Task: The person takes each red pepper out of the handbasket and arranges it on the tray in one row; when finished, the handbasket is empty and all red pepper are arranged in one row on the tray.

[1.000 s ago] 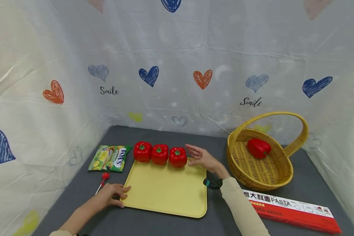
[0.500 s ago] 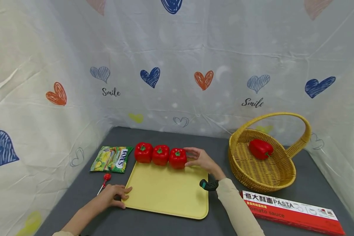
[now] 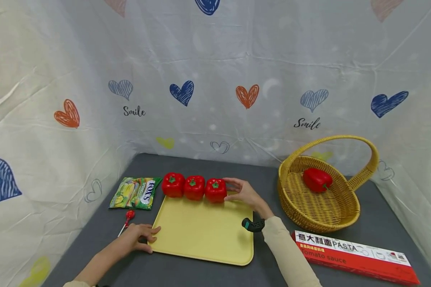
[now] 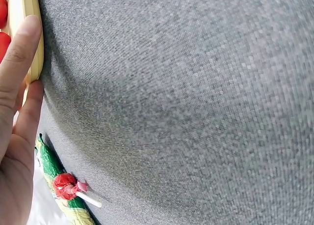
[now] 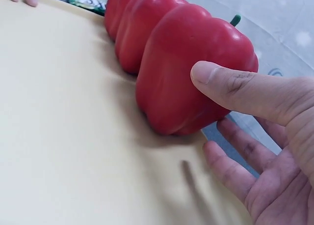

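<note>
Three red bell peppers stand in a row along the far edge of a yellow tray (image 3: 201, 235) in the head view. My right hand (image 3: 245, 194) grips the rightmost bell pepper (image 3: 215, 191), its thumb (image 5: 221, 85) on the near side; in the right wrist view its other fingers reach beyond and below it. The middle bell pepper (image 3: 194, 188) and the left bell pepper (image 3: 173, 185) sit close beside it. At the tray's near-left corner, my left hand (image 3: 134, 238) holds the rim between thumb and fingers, also seen in the left wrist view.
A wicker basket (image 3: 291, 203) with another red pepper (image 3: 317, 180) inside stands at the right. Before it lies a red and white pasta box (image 3: 355, 257). Left of the tray are a green FOX'S candy bag (image 3: 134, 193) and a red lollipop (image 3: 129, 215).
My right hand has moved left from beside the rightmost bell pepper and taken hold of it. The left hand stays at the tray corner. The peppers and tray look unmoved.
</note>
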`<state>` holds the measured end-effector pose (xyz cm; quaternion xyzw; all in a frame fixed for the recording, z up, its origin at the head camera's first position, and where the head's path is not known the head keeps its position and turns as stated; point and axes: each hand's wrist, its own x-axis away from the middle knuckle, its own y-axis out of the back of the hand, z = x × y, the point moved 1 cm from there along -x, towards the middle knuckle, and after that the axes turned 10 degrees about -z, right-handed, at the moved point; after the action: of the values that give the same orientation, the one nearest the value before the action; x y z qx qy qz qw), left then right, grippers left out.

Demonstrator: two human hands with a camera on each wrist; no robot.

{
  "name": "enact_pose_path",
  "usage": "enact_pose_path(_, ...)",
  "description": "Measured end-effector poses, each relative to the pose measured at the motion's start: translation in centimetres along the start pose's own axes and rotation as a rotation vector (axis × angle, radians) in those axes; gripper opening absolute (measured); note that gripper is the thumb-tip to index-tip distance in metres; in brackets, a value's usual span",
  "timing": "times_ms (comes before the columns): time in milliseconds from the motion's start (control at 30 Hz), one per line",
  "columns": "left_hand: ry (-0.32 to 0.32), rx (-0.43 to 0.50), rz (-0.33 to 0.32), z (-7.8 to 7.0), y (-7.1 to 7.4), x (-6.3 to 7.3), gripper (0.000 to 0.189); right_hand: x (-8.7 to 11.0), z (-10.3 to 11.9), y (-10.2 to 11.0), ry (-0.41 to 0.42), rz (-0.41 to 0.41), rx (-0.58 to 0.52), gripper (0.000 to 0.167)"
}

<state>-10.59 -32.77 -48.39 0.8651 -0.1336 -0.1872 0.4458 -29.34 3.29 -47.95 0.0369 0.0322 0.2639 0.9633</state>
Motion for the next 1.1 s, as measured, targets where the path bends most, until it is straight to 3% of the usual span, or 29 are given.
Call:
enact_pose_path(267,0.0,0.004,0.013,0.0,-0.1,-0.4,0.044,0.4,0.0,0.7,0.015,0.023,-0.021,0.069)
enact_pose_path(433,-0.002,0.008,0.021,-0.1,-0.2,-0.6,0.043,1.4,0.4,2.2,0.05,0.05,-0.031,0.068)
enact_pose_path(600,-0.024,-0.002,0.003,-0.1,-0.4,-0.6,0.041,4.4,2.0,5.2,0.117,0.066,-0.031,0.065)
enact_pose_path(800,-0.029,-0.002,-0.004,-0.2,-0.3,-0.3,0.041,10.1,4.0,11.0,0.209,0.058,-0.031,0.06)
enact_pose_path(967,-0.058,-0.012,-0.02,-0.1,-0.1,-0.2,0.041,14.5,4.7,16.9,0.231,-0.06,-0.003,0.055)
enact_pose_path(1100,-0.07,-0.01,-0.028,-0.1,0.0,-0.1,0.038,15.8,4.2,20.6,0.227,-0.277,-0.054,0.055)
